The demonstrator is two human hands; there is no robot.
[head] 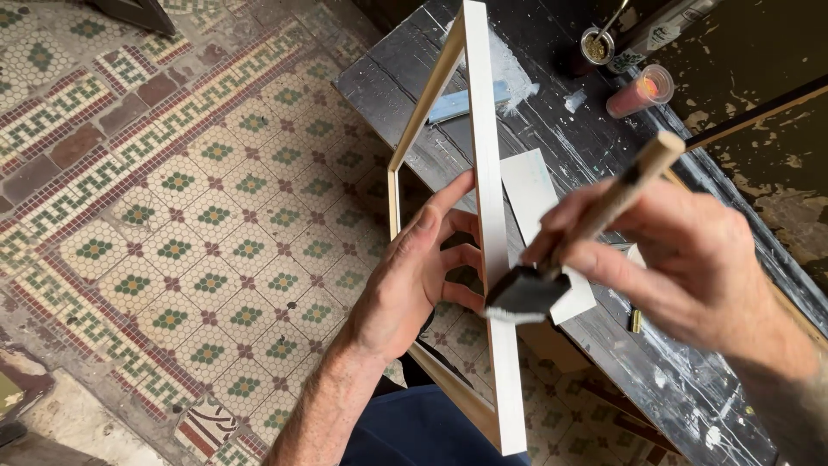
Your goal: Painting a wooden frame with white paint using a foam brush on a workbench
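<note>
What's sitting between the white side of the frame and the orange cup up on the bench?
In the head view, a white sheet lies on the dark bench between the frame's white side and the orange cup; beyond it, paint-smeared bench top.

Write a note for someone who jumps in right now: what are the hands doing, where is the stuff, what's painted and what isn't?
Left hand: grips the wooden frame from inside, holding it tilted on edge over the table.
Right hand: holds the foam brush by its wooden handle, foam touching the frame's outer edge.
Done: that outer edge looks white.
Left: the inner faces are bare wood.
Nearby: an open jar and an orange cup at the table's far end.
</note>
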